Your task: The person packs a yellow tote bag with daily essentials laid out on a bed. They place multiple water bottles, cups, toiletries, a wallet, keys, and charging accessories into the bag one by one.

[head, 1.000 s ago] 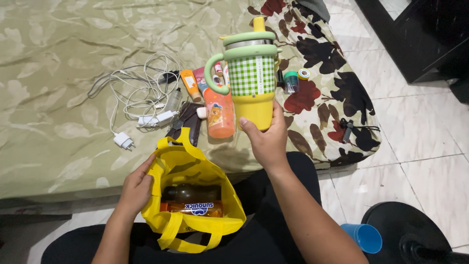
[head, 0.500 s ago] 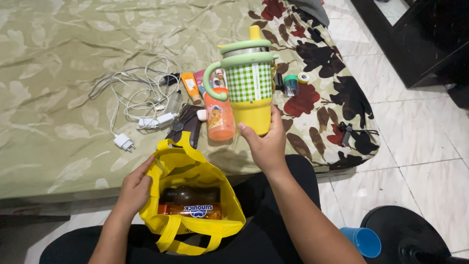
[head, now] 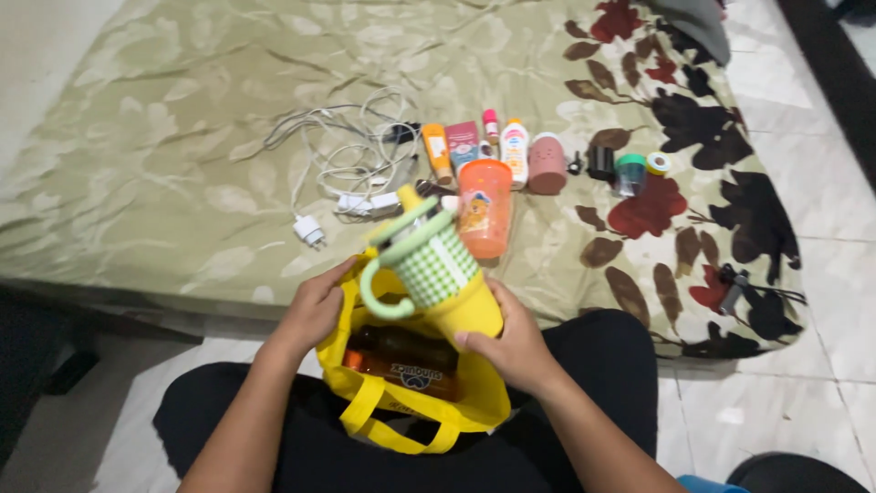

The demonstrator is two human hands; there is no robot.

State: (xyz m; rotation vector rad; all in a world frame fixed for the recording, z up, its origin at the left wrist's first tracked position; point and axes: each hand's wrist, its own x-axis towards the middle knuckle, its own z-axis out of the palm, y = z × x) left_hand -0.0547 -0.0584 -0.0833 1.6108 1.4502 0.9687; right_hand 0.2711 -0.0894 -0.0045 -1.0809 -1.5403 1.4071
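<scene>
A: What is seen first, from the biggest thing down?

B: A bed [head: 182,137] is covered with an olive sheet with leaf pattern. On the lap, a yellow bag [head: 474,393] is kept open, and a dark bottle [head: 401,347] is laid inside it.

A: And the cup?

B: A yellow tumbler [head: 438,274] with green checked sleeve and green handle is held tilted just above the bag's opening. It is gripped at its base by the right hand [head: 516,347], the fingers closed around it. The bag's rim is held by the left hand [head: 315,310].

A: What is placed behind?

B: An orange cup [head: 484,208] is stood on the bed, near white cables [head: 351,155]. Small bottles [head: 516,151] and a pink jar [head: 547,162] are lined up beside.
</scene>
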